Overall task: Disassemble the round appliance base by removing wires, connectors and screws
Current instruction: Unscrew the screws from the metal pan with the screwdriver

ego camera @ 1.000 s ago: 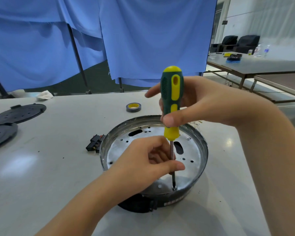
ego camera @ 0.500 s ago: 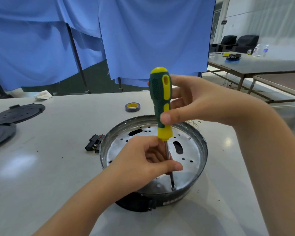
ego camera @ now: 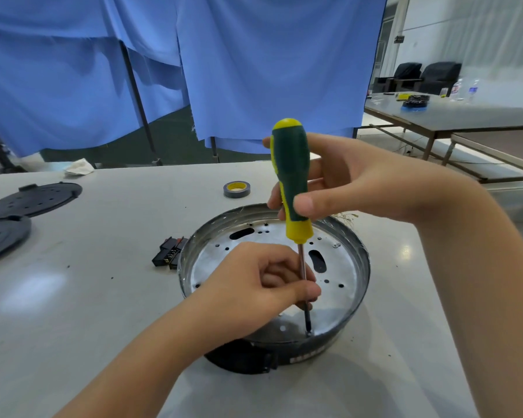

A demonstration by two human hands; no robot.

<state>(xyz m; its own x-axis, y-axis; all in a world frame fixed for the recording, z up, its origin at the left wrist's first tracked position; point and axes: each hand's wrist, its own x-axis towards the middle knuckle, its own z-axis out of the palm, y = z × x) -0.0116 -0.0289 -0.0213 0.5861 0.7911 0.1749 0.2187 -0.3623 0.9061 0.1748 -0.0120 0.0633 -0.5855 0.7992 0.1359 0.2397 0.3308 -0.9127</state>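
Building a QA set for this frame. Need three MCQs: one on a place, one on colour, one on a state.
1. Where does the tape roll lie?
A. on the table beyond the round base
B. inside the base
C. on a black cover

2. What colours is the screwdriver handle?
A. red and black
B. green and yellow
C. all blue

3. What is the left hand doing?
A. lying flat on the table
B. pinching the screwdriver shaft
C. lifting the base

Answers:
1 A: it sits on the table behind the round base.
2 B: green grip, yellow ends.
3 B: fingers close on the shaft; the right hand holds the handle.
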